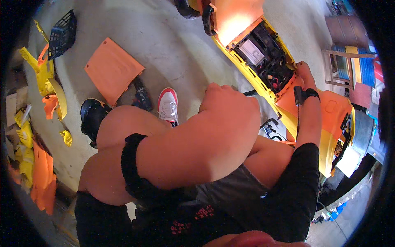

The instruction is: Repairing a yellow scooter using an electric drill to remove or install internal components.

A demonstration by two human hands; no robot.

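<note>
Scooter body (263,61) lies opened at two o'clock; right hand (305,75) rests on its compartment edge, grip unclear; left hand (224,101) is fisted, empty.

The scooter body (284,88) is yellow and orange, lying at a slant from the top centre toward the lower right. Its top is open, showing a black compartment (265,57) with a pale rectangular block, dark parts and small red pieces inside. A yellow rim frames that opening. An orange panel (335,109) covers the lower end and runs into yellow below. The right hand (305,74) rests on the edge of the compartment, next to that panel.
</note>
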